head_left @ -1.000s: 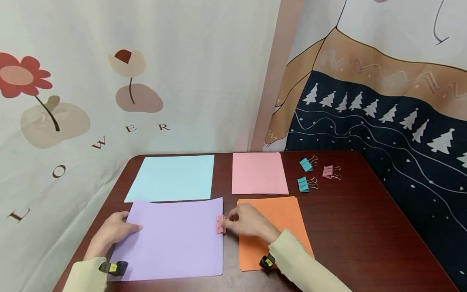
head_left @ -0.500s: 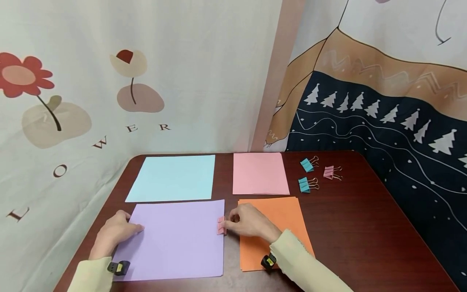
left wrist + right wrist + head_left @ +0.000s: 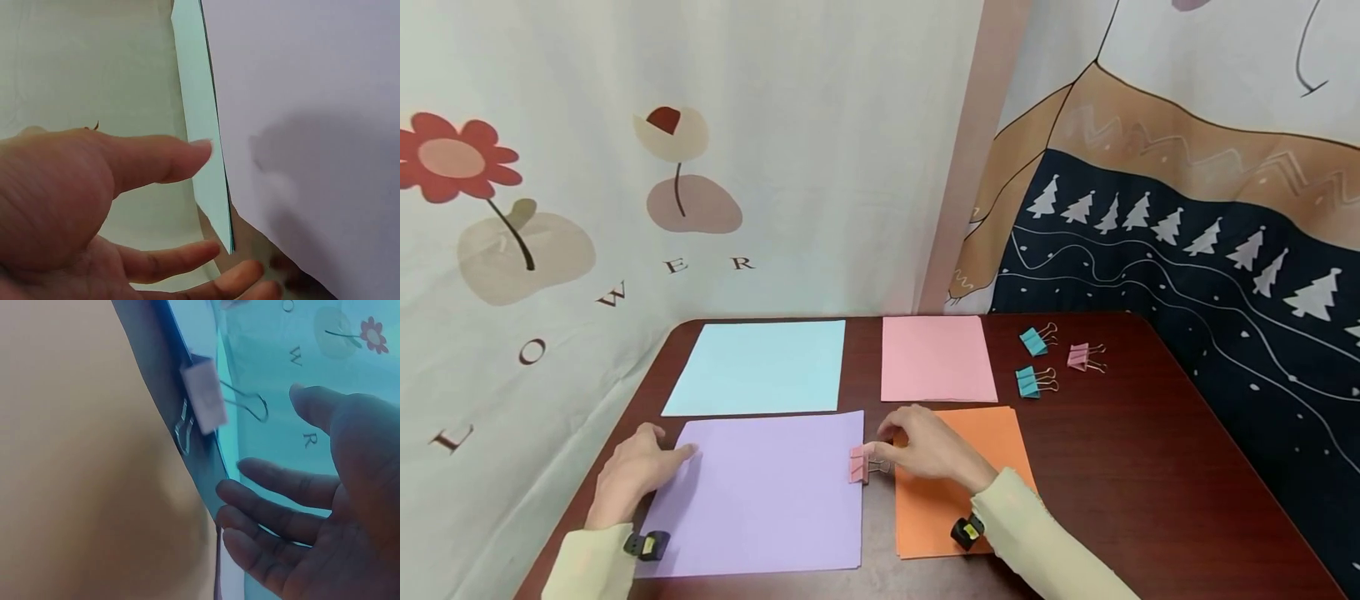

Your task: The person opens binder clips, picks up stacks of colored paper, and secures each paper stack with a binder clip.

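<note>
A pink binder clip (image 3: 858, 465) is clamped on the right edge of the purple paper (image 3: 760, 492), its wire handles sticking out to the right. In the right wrist view the clip (image 3: 205, 397) stands apart from the right hand (image 3: 350, 481), whose thumb and fingers are spread with nothing between them. That right hand (image 3: 934, 446) is over the orange paper (image 3: 940, 508) in the head view. At the purple paper's left edge is the left hand (image 3: 636, 471). The left wrist view shows the left hand (image 3: 119, 200) with thumb and fingers parted beside the purple paper (image 3: 300, 75).
Light blue paper (image 3: 756, 367) and pink paper (image 3: 936, 358) lie along the back of the brown table (image 3: 1120, 467). Two teal binder clips (image 3: 1034, 342) and another pink clip (image 3: 1077, 357) lie at the back right. Printed curtains (image 3: 820, 150) hang behind.
The right hand has let go of the pink clip, its fingers parting and the hand shifting slightly right. The left thumb has lifted from the purple paper. The clip's handles now show.
</note>
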### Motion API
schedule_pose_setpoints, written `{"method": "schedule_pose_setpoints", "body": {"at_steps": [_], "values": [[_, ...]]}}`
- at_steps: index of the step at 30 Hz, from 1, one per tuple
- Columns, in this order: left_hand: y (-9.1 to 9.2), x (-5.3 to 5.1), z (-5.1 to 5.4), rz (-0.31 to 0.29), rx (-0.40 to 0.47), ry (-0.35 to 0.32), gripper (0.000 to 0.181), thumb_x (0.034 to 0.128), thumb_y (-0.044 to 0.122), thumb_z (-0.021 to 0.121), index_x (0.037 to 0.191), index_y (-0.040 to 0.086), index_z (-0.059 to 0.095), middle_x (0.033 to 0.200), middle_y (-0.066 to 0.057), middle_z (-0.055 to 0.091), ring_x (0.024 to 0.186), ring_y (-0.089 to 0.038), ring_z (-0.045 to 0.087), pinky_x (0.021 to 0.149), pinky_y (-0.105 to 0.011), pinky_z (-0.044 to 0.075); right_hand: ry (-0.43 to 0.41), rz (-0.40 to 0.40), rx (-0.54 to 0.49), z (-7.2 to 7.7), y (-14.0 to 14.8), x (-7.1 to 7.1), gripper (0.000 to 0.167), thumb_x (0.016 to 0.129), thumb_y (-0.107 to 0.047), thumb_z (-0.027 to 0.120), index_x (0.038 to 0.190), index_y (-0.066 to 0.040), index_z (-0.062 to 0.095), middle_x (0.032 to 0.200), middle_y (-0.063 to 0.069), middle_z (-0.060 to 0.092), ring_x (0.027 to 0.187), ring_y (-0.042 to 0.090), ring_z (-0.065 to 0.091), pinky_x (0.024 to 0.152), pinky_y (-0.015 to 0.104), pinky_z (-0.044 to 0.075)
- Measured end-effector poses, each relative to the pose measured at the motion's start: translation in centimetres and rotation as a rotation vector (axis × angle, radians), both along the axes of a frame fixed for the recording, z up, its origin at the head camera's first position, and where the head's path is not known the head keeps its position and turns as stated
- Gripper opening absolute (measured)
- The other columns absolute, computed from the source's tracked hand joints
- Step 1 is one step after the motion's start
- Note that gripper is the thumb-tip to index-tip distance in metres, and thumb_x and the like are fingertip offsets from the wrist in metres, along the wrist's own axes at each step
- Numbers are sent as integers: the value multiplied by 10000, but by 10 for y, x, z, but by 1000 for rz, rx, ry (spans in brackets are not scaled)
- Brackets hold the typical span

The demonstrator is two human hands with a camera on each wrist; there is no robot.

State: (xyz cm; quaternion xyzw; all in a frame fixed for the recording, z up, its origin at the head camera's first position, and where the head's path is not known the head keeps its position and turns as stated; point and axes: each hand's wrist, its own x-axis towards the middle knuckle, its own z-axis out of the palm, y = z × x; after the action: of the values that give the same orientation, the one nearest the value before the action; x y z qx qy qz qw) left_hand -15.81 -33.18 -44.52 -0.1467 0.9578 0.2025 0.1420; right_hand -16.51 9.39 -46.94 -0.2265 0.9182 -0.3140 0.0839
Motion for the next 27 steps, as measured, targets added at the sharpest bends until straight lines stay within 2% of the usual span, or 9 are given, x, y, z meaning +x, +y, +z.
{"method": "schedule_pose_setpoints", "body": {"at_steps": [4,9,15,22,27], "values": [[-1,-5,0,18,16,61,890,959,583,579,1401,-155,349,1298,-440,497,1071,-517,584,821,-573,491,-4,-31,-24,3,9,-3,490,953,-570,654,1211,-158,716,1229,-2,693,1165,201,592,1017,441,511],[-1,-13,4,20,30,110,981,961,650,541,1447,-170,309,1346,-451,461,1160,-552,538,897,-621,477,20,-82,-33,6,21,-6,523,941,-587,662,1257,-171,695,1284,2,668,1230,224,575,1071,491,486],[3,-23,5,-24,91,177,1016,977,655,516,1525,-153,235,1489,-441,330,1337,-615,363,1029,-707,385,95,-142,-36,9,39,-11,534,936,-529,702,1326,-166,663,1381,12,636,1330,241,533,1115,498,463],[4,-37,-1,-73,142,264,1032,975,660,527,1561,-122,195,1528,-418,304,1390,-621,262,1035,-733,340,134,-213,24,11,66,-17,613,915,-555,713,1390,-177,623,1526,61,536,1436,307,457,1158,562,410],[-1,-51,-7,-134,143,339,1008,974,637,558,1567,-103,217,1546,-414,279,1409,-620,231,1041,-744,313,177,-242,8,15,89,-23,580,930,-452,734,1393,-125,612,1540,105,516,1435,347,440,1143,611,402]]}}
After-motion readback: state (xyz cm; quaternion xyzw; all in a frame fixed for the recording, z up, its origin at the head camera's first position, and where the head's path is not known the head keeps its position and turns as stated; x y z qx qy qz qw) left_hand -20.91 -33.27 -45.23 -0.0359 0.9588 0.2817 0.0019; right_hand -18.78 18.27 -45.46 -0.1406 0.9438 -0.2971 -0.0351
